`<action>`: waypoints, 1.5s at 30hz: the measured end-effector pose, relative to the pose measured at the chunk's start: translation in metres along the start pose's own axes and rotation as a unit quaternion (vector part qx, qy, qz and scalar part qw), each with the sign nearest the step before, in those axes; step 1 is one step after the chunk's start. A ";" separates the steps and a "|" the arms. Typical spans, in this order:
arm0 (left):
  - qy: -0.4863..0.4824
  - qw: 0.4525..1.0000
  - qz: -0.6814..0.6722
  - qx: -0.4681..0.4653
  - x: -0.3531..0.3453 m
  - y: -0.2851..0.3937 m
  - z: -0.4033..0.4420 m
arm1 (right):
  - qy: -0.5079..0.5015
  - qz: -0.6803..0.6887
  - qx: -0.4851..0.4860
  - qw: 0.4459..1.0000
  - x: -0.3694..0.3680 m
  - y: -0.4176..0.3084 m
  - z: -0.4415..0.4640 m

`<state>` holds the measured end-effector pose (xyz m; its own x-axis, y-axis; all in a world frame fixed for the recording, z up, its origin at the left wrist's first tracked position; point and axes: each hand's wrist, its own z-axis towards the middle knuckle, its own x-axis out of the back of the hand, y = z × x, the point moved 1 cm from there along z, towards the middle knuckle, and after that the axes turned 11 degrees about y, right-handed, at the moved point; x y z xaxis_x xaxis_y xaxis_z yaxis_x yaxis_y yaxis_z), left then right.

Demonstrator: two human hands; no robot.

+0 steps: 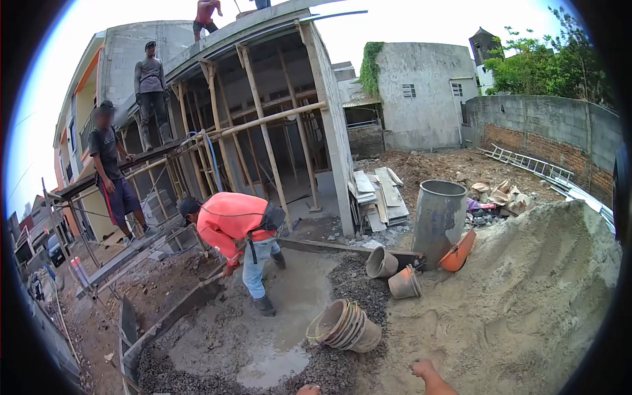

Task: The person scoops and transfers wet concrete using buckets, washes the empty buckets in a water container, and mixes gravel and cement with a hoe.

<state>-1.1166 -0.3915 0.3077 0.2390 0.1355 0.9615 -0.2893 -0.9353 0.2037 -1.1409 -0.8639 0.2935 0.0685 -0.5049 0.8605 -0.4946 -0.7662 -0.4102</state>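
Observation:
My right hand (423, 368) reaches in from the bottom edge over the sand, its fingers loosely bent and apart, with nothing visible in it. Only the top of my left hand (308, 390) shows at the bottom edge, above dark gravel (359, 283); its fingers are mostly cut off. Ahead of both hands, a stack of nested buckets (347, 326) with yellow handles lies tilted on the gravel. Beyond it, two single buckets (404, 283) (382, 263) lie tipped beside a tall metal drum (438, 220). An orange scoop-like container (457, 251) leans near the drum.
A person in a red top (230, 220) bends over wet grey mix (289, 309) inside low boards. Two people stand by the scaffold planks (125, 164) at left; others are on the roof. A sand pile (526, 283) rises at right. A ladder (526, 164) lies near the wall.

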 end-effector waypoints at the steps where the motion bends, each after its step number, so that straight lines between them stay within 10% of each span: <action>1: 0.007 1.000 0.017 -0.016 -0.010 -0.003 -0.004 | 0.022 0.057 -0.015 0.998 0.010 -0.006 -0.055; 4: -0.095 0.878 -0.341 0.321 0.001 0.017 -0.050 | 0.041 0.189 -0.122 0.973 -0.026 0.032 -0.196; 10: -0.090 0.865 -0.471 0.149 0.047 0.080 -0.179 | -0.123 0.060 -0.422 0.896 -0.141 0.184 -0.537; 16: -0.123 0.827 -0.480 0.265 0.027 0.073 -0.172 | 0.019 0.224 -0.618 0.753 -0.188 0.241 -0.727; 20: -0.111 0.827 -0.499 0.235 0.027 0.107 -0.155 | 0.019 0.367 -0.663 0.652 -0.139 0.187 -0.677; 24: -0.141 0.849 -0.476 0.180 0.033 0.141 -0.131 | -0.027 0.063 -0.408 0.911 -0.134 0.188 -0.549; 30: -0.202 0.851 -0.445 0.192 0.039 0.141 -0.060 | 0.165 0.245 -0.420 0.858 0.011 0.126 -0.398; 35: -0.176 0.878 -0.430 0.114 0.079 0.206 0.053 | 0.098 0.238 -0.473 0.843 0.034 0.122 -0.434; 37: -0.186 0.873 -0.445 0.070 0.085 0.243 0.105 | 0.024 0.085 -0.389 0.917 -0.045 0.171 -0.485; 39: -0.182 0.881 -0.434 0.048 0.092 0.298 0.131 | 0.085 0.259 -0.620 0.736 -0.008 0.169 -0.524; 42: -0.199 0.899 -0.391 0.001 0.086 0.394 0.117 | 0.076 0.313 -0.701 0.637 -0.025 0.231 -0.572; 45: -0.230 0.920 -0.312 -0.053 0.065 0.474 0.065 | 0.141 0.255 -0.694 0.658 -0.015 0.309 -0.572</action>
<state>-1.1779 -0.8471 0.4544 0.7492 0.4597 0.4768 -0.0459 -0.6822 0.7298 -1.7907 -0.8656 0.3264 -0.4802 -0.3123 0.8197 -0.7189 0.6755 -0.1638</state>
